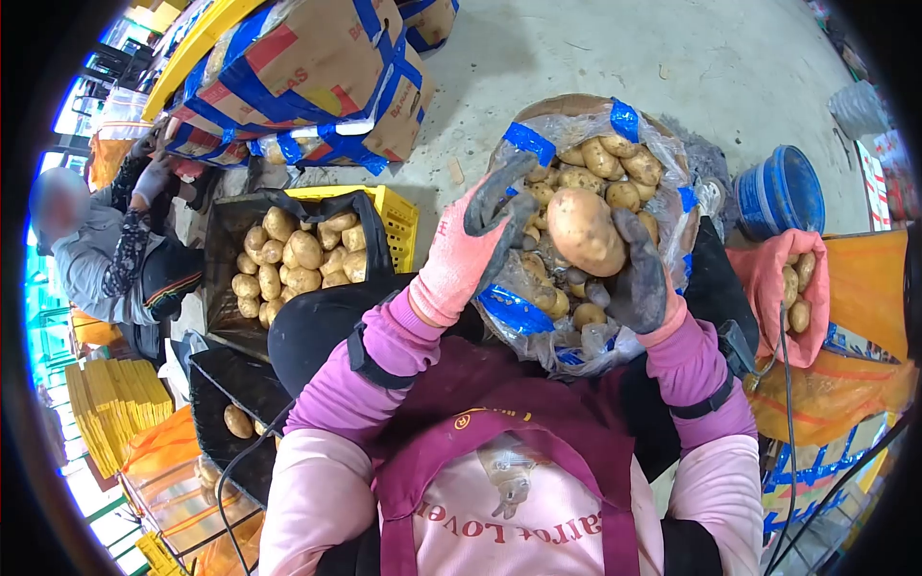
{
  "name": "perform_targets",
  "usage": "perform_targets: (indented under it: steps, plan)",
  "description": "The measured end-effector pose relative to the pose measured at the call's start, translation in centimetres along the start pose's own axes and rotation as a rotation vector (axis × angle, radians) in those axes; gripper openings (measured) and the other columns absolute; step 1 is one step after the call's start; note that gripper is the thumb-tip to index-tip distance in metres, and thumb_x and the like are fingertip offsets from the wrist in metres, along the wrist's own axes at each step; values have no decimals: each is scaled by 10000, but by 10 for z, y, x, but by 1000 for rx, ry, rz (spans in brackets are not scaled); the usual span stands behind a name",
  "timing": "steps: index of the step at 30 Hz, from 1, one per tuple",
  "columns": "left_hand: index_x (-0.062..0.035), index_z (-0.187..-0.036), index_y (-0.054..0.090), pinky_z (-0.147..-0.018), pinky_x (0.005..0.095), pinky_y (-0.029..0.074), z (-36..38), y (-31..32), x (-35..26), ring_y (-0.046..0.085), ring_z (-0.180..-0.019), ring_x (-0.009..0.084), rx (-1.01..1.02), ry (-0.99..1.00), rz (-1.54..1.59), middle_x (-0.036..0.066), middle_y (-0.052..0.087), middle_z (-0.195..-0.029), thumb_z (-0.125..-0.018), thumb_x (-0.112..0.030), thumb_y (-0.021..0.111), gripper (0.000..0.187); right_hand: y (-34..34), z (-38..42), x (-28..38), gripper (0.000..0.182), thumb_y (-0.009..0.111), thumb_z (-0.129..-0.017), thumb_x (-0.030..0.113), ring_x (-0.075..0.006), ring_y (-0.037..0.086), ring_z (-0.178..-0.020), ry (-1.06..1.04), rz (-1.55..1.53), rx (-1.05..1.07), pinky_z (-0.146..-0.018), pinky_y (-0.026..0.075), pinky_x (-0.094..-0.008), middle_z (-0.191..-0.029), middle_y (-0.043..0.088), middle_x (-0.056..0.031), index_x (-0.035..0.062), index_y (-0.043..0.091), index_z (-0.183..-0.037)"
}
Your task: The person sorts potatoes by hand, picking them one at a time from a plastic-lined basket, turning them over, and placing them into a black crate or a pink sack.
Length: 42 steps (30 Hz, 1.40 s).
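A large potato (584,233) rests against the dark palm and fingers of my right hand (645,278), which grips it from the right side. My left hand (480,240), in a pink glove with dark grey fingers, is just left of that potato. Its fingers are curved and apart, with nothing visible between them. Below both hands stands a round container lined with clear plastic (519,309) and patched with blue tape, holding many smaller potatoes (600,158).
At left are a black-lined crate (223,226) of potatoes and a darker bin (216,379) with a few. Taped cardboard boxes (298,72) stand beyond. A blue bucket (780,192) and a pink sack (814,302) of potatoes are at right. A co-worker (106,254) sits at far left.
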<state>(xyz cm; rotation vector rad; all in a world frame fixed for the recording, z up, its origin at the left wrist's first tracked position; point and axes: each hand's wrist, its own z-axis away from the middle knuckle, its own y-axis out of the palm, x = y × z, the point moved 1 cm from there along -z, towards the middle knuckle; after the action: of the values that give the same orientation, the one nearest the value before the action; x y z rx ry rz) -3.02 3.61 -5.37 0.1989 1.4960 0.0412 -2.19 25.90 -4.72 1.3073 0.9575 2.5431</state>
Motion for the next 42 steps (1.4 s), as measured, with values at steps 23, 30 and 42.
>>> perform_targets:
  steps: [23,30,42]
  plan:
    - [-84,-1329,513,-869,359,542,81,-207,-177,633,-1037,233,-261,217,-433,87,573,-1194,-908,-238,611,459,4,4,5,359,582,-917,198,-46,522,-520,-53,823,112,-455,379,-187,-822,647,-19,-2,587,-1215]
    - [-60,-1096,689,-875,356,507,180,-398,41,645,-1025,219,60,-271,-1352,130,689,-1078,-868,-421,670,427,-45,-17,-34,312,576,-954,215,-51,497,-496,76,878,31,-415,346,-182,-800,611,-29,10,593,-1188]
    - [-27,-1057,681,-521,234,512,80,-215,-139,652,-612,104,-265,62,-329,47,714,-852,-878,36,536,239,-48,-52,-46,702,730,-829,249,-336,535,-1234,-117,1615,-37,-1036,418,-379,-1346,543,-207,6,414,-1407]
